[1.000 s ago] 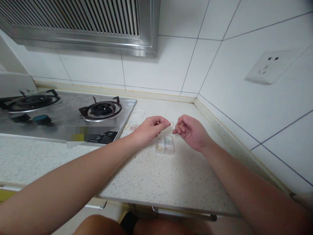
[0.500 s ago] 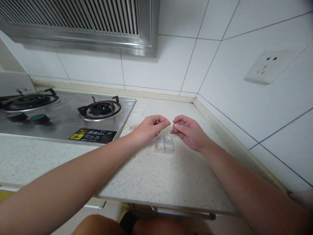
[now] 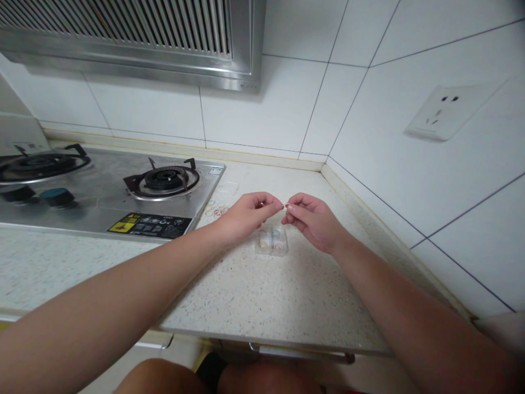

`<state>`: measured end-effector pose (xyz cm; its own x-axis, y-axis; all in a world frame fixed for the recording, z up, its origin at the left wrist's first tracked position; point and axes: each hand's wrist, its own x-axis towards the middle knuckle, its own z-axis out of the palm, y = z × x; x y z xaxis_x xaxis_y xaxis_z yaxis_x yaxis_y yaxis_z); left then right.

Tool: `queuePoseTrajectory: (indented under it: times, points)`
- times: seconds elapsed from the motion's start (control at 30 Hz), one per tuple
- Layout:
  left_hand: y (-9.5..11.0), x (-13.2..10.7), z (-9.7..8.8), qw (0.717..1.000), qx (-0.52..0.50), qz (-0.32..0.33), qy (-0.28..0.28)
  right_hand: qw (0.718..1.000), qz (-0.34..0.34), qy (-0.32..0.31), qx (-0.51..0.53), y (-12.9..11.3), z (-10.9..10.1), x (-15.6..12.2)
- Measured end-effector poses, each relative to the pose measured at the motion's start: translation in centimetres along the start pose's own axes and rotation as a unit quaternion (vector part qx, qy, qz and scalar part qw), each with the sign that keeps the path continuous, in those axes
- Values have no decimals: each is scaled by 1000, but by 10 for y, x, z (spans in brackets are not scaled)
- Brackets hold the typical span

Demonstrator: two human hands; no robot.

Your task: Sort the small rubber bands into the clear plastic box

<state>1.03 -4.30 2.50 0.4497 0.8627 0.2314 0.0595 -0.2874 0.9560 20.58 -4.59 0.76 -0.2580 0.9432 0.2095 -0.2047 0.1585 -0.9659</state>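
My left hand and my right hand meet fingertip to fingertip above the speckled countertop. Both pinch closed on a tiny thing between them, too small to name; it may be a small rubber band. Directly below the fingers lies a small clear plastic box with compartments holding little coloured rings. A scatter of small coloured rubber bands lies on the counter just left of my left hand.
A steel gas stove with two burners fills the left side, under a range hood. White tiled walls close the corner behind and to the right, with a wall socket. A clear lid lies near the stove's corner.
My right hand has moved left until its fingertips meet my left hand's. The view has drifted slightly.
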Motion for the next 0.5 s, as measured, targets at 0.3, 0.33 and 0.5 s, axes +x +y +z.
queuePoseTrajectory:
  times: [0.3,0.33,0.5]
  points:
    - [-1,0,0,1000,6,-3,-3,998,-18,3,53,-3,3,1]
    - [-2,0,1,1000,7,-3,-3,998,-19,1,56,-3,3,2]
    - [-1,0,0,1000,7,2,-8,998,-22,-2,63,-4,5,1]
